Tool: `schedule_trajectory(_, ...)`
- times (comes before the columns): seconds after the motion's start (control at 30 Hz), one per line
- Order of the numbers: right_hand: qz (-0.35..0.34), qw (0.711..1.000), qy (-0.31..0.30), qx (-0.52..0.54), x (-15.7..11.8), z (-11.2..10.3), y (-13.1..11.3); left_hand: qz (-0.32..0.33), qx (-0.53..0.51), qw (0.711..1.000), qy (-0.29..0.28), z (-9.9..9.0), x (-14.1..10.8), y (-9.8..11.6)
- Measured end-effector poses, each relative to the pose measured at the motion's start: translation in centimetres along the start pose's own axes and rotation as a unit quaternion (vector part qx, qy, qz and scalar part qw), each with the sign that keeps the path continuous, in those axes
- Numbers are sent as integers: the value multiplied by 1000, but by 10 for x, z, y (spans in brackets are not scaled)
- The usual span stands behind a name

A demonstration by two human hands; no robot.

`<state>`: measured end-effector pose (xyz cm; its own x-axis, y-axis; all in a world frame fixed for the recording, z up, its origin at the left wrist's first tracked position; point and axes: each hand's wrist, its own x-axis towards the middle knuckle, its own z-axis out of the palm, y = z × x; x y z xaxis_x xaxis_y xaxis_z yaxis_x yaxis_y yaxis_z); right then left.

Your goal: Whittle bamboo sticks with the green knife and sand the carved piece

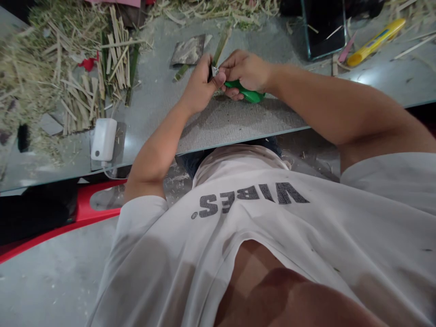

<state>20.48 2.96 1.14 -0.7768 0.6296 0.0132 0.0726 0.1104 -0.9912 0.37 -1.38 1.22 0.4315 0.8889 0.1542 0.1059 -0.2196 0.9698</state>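
Note:
Both my hands are close together over the table's near part. My left hand [201, 84] is closed around a greenish bamboo strip [222, 43], whose far end points away from me. My right hand [248, 70] grips a green-handled cutter [250, 94]; its metal front meets the strip beside my left thumb. My fingers cover most of the contact point, so the blade itself is hard to make out. Left of the strip lie a square grey mottled piece [188, 50] and a short green bamboo bit [181, 71].
On the left lie bundles of split bamboo sticks [117, 54] and heaped shavings [20, 91]. A white corded device [104, 140] sits near the glass-topped table's edge [238, 141]. At right are a phone [323, 29] and a yellow cutter [376, 42]. A red chair [88, 200] stands lower left.

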Motion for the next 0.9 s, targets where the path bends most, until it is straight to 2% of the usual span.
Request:
schedule_trajectory(0.03,-4,1000,2,3,0,0,0,33,8,997,73,1,0,1)
schedule_trajectory(0.1,-20,1000,9,8,1,-1,0,75,46,992,95,1,1,1)
schedule_trajectory(0.23,-60,998,-8,2,1,-3,0,107,184,976,-39,-11,8,-12)
schedule_trajectory(0.27,-69,998,-11,-3,1,-3,0,113,203,972,-36,-16,10,-18)
schedule_trajectory(0.37,-87,996,-1,-14,2,-4,3,126,215,966,60,-26,17,-39)
schedule_trajectory(0.43,-80,997,-2,-14,3,-5,4,132,224,962,84,-29,19,-46)
schedule_trajectory(0.5,-64,998,-15,-14,4,-7,5,131,237,961,60,-29,17,-43)
schedule_trajectory(0.63,-31,998,-49,-11,3,-11,7,131,254,958,-37,-27,12,-34)
schedule_trajectory(0.67,-27,998,-58,-9,2,-11,7,137,239,960,-45,-27,12,-34)
schedule_trajectory(0.8,-22,997,-72,17,2,-12,8,169,148,974,-15,-25,16,-43)
schedule_trajectory(0.9,-23,997,-63,35,0,-9,5,160,180,971,-11,-23,14,-41)
